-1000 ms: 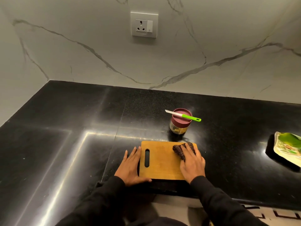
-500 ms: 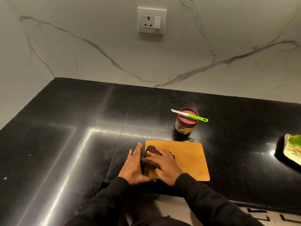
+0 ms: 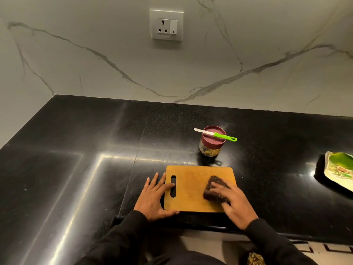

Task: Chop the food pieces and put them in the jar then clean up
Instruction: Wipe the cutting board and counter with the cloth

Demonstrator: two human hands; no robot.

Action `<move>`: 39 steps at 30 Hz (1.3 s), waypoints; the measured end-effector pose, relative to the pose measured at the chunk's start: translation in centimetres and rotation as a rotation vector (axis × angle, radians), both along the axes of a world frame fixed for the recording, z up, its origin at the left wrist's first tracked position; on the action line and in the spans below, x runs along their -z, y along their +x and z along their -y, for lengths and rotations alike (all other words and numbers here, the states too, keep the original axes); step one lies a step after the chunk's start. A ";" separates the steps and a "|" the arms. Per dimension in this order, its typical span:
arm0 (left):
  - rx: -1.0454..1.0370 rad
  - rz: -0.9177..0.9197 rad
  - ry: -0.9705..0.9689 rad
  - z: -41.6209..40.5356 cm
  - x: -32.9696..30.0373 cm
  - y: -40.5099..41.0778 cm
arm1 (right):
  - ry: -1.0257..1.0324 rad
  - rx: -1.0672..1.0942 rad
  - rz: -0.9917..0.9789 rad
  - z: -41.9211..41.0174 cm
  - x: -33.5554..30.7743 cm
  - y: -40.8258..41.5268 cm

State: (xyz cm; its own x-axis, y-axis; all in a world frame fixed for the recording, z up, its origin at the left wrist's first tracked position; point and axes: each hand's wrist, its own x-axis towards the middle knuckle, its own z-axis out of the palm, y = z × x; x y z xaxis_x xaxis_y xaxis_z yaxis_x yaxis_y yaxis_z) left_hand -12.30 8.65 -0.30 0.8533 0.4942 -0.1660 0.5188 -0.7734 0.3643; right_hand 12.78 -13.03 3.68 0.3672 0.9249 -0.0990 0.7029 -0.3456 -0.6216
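A wooden cutting board [image 3: 193, 188] lies near the front edge of the black counter. My left hand [image 3: 155, 197] rests flat against the board's left end, fingers straight, one fingertip at the handle slot. My right hand [image 3: 232, 201] presses a dark brown cloth [image 3: 214, 190] onto the board's right side, fingers spread over it. Behind the board stands a jar [image 3: 212, 143] with a maroon lid on, and a green-handled knife [image 3: 216, 134] lies across that lid.
A green and white food packet [image 3: 339, 172] lies at the counter's right edge of view. The black counter [image 3: 76, 169] runs left into a corner. A wall socket [image 3: 166, 25] sits on the marble backsplash above.
My right hand has slid the cloth from the board's left end back to its right side. My left hand stays at the board's left end.
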 end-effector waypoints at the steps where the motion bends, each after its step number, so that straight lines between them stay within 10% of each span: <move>1: 0.000 0.003 -0.002 0.0 0.0 0.0 | 0.056 0.127 -0.021 -0.2 -0.3 0.3; 6: -0.005 0.002 0.016 0.1 -0.3 -0.1 | 0.259 0.668 -0.387 -1.1 -2.7 1.1; 17: -0.075 0.015 0.040 -0.7 -0.1 -1.8 | -0.167 0.371 0.367 2.0 2.2 0.9; 39: -0.775 0.255 -0.159 -0.2 -2.4 3.5 | -0.107 0.448 -0.060 -8.3 -1.0 0.1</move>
